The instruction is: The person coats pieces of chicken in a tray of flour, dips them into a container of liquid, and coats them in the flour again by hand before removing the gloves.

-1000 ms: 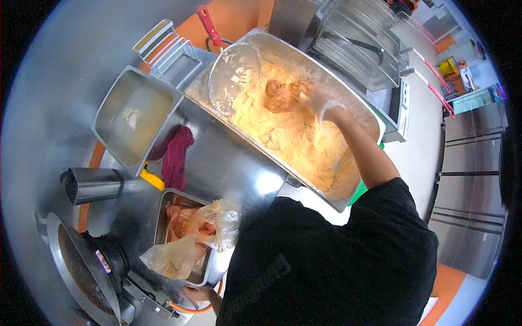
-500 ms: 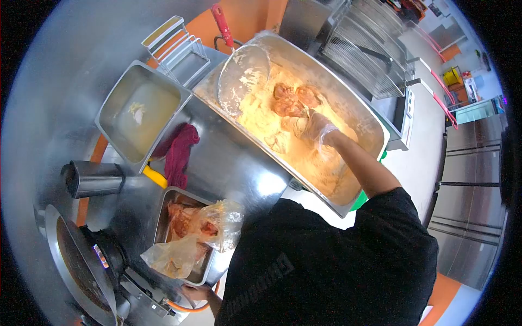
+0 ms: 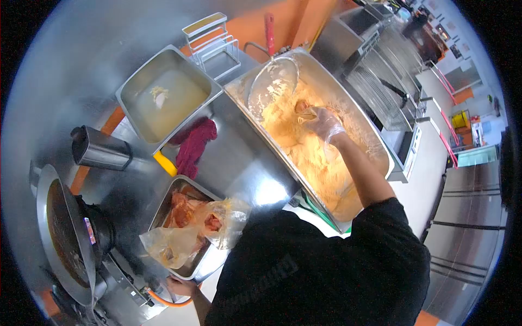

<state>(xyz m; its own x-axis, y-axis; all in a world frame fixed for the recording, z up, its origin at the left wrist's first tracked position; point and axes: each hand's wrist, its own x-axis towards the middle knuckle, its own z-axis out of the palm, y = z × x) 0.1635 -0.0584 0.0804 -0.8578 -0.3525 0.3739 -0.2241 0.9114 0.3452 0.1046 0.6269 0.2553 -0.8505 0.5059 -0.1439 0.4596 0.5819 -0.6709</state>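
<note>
My right hand [image 3: 324, 124], in a clear plastic glove, is in the large metal tray [image 3: 283, 156] of pale flour. Its fingers close round a flour-dusted piece of meat [image 3: 302, 106], partly hidden by flour and the hand. My bare left hand [image 3: 180, 286] is at the lower corner of a small metal tray [image 3: 159, 213], fingers against its edge and partly hidden. That tray holds raw meat [image 3: 184, 209] and an open plastic bag [image 3: 171, 247]. A round sieve [image 3: 273, 81] with a red handle rests at the flour tray's far end.
A deep pan of cloudy liquid [image 3: 130, 103] stands at the upper left, with a maroon cloth [image 3: 197, 149] beside it. A metal container [image 3: 100, 149], a wok [image 3: 44, 214] and a wire rack [image 3: 217, 49] are on the left. Fryer baskets [image 3: 380, 81] stand beyond the flour tray.
The view has shifted, moving the trays in frame. Two reddish meat pieces that lay exposed on the flour are now mostly covered, and my right hand has moved onto one. My left hand stays at the small tray.
</note>
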